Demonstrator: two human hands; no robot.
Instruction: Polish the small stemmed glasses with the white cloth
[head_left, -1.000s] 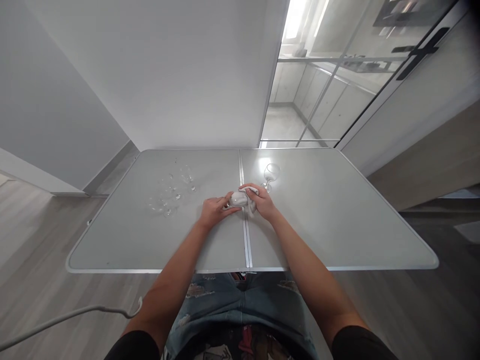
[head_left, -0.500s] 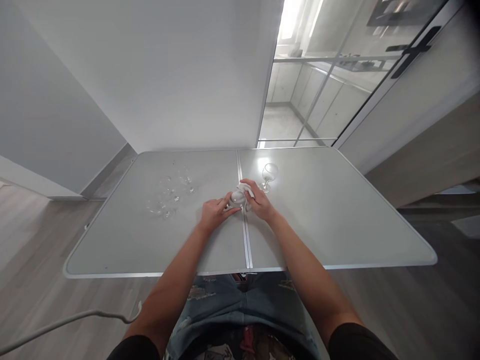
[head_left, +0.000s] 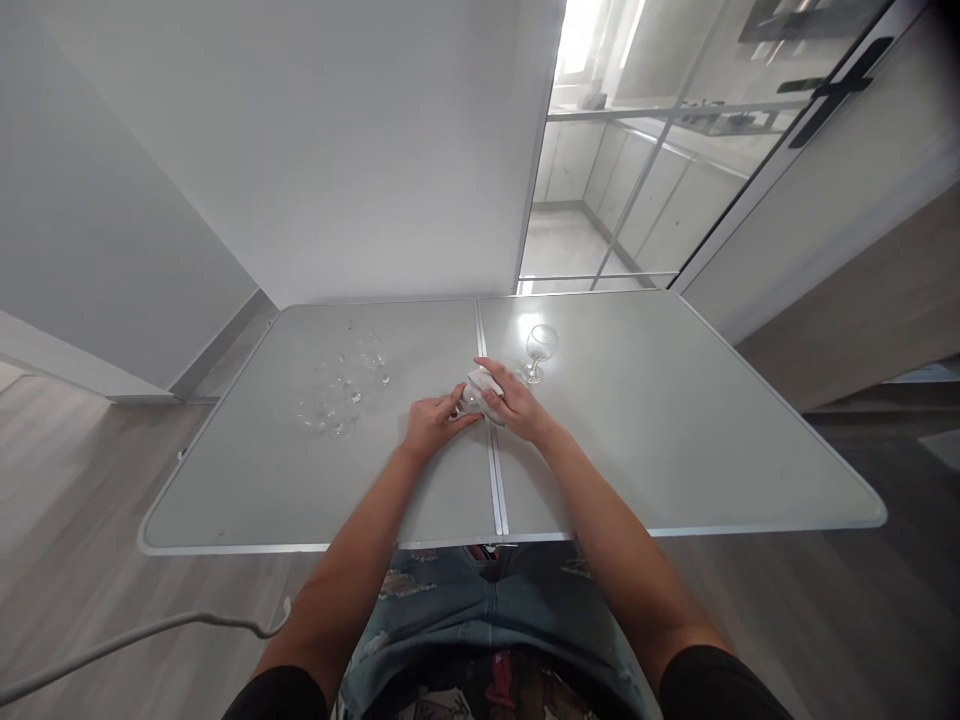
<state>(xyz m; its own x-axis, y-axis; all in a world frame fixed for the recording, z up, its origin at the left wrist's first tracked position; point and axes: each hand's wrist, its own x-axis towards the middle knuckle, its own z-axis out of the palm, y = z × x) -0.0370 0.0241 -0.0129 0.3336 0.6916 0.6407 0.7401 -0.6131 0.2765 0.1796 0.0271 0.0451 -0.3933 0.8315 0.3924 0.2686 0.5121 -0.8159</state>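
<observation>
My left hand (head_left: pixel 433 424) is closed around a clear glass (head_left: pixel 469 399) above the middle seam of the table, thumb and fingers on either side of it. Against that glass my right hand (head_left: pixel 517 404) presses a white cloth (head_left: pixel 486 383), its fingers wrapped over the cloth. Cloth and fingers hide much of the held glass, so its stem cannot be made out. Just beyond my right hand an empty stemmed wine glass (head_left: pixel 540 346) stands upright. Several more clear glasses (head_left: pixel 345 388) are grouped on the left half of the table, their outlines faint.
The pale folding table (head_left: pixel 660 430) has a metal rim and a metal seam (head_left: pixel 494 480) down its middle. A white wall (head_left: pixel 360 160) rises behind it, with a glass-paned door (head_left: pixel 637 190) at the right. A grey cable (head_left: pixel 150 630) hangs at lower left.
My right hand has shifted slightly left with the cloth, which now covers more of the held glass. My left hand keeps its hold; the view has moved slightly.
</observation>
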